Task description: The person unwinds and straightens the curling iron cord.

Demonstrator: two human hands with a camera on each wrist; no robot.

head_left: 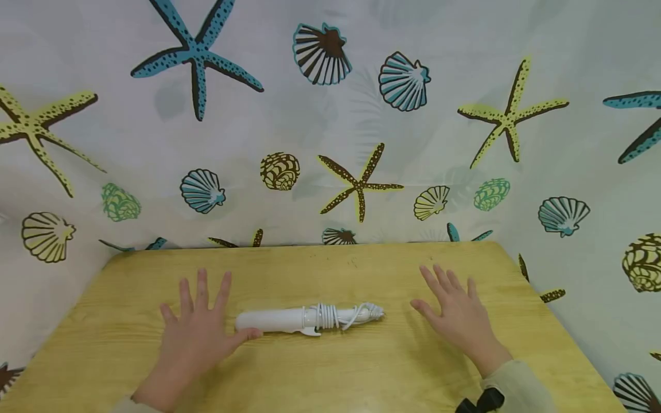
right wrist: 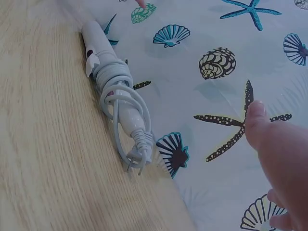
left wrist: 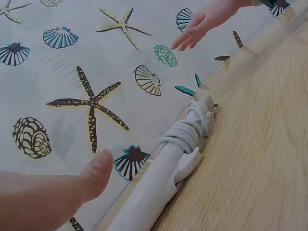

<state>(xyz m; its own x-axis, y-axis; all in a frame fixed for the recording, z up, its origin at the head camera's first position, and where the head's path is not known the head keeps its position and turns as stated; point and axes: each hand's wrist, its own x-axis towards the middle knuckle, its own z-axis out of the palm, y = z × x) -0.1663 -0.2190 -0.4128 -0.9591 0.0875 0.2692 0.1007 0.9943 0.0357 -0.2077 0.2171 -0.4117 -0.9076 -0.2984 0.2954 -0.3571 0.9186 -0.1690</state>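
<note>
A white curling iron (head_left: 273,320) lies crosswise on the wooden table, its cord (head_left: 326,316) wound round the handle. Its lever juts toward the near side, and the plug end points right. My left hand (head_left: 193,335) is spread palm down beside the barrel end; its thumb overlaps the barrel's near edge in the head view. In the left wrist view that thumb (left wrist: 89,180) appears apart from the iron. Off past the plug end, my right hand (head_left: 462,321) hovers with fingers extended and holds nothing. The right wrist view shows the cord loops and plug prongs (right wrist: 134,161) close up.
The light wooden table (head_left: 330,367) reaches back to a white cloth (head_left: 330,126) printed with starfish and shells, which hangs behind it and along both sides. A black strap piece (head_left: 482,400) sits at the right sleeve.
</note>
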